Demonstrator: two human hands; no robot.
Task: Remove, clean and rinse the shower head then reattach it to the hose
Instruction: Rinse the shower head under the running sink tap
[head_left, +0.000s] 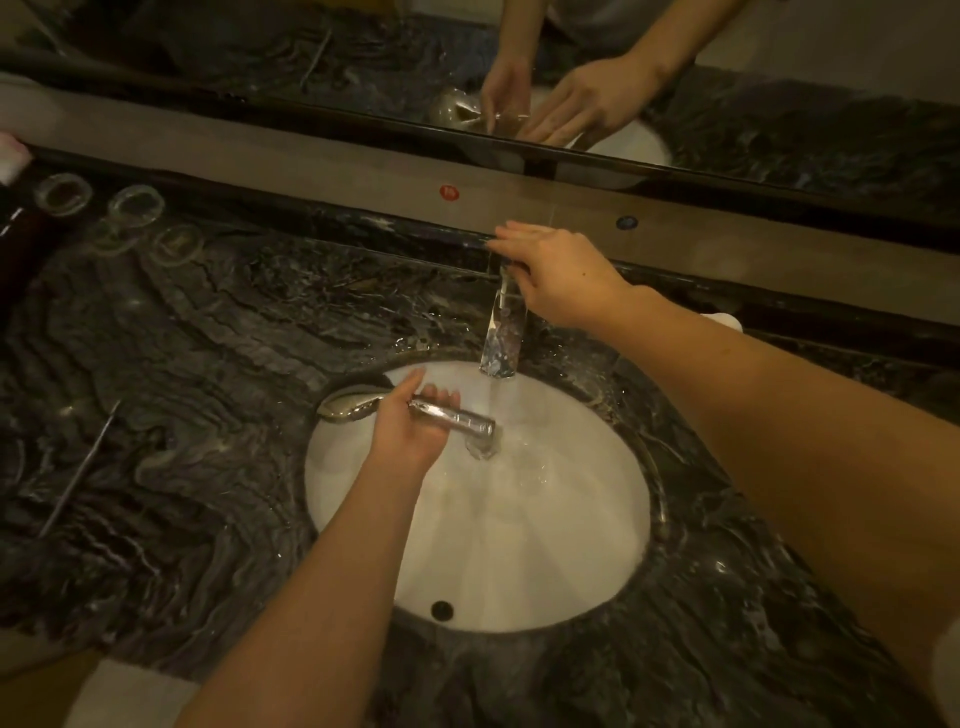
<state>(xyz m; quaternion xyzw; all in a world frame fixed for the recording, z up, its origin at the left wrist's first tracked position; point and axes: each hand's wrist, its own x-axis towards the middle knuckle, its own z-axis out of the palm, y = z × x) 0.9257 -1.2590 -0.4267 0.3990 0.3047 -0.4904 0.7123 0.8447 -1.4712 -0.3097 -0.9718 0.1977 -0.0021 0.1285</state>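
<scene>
You're at a dark, veined marble table (182, 364) with a round white sink (519, 545) set into it, and a mirror (779, 104) along the back wall throws your hands back at you. Two clear glasses (136, 204) stand at the far left of the table, and a thin metal rod (78, 473) lies on the marble left of the sink. Water (497, 410) is running from the chrome tap (503, 332) into the bowl. Your left hand (415, 426) has a closed grip around the handle of the shower head (353, 405), which lies sideways over the far part of the sink: its round face pokes out to the left of your fist, and its threaded end sticks out to the right, sitting right in the stream. Your right hand (556, 275) rests on top of the tap, fingers stretched out fairly straight across it, not curled around anything.
</scene>
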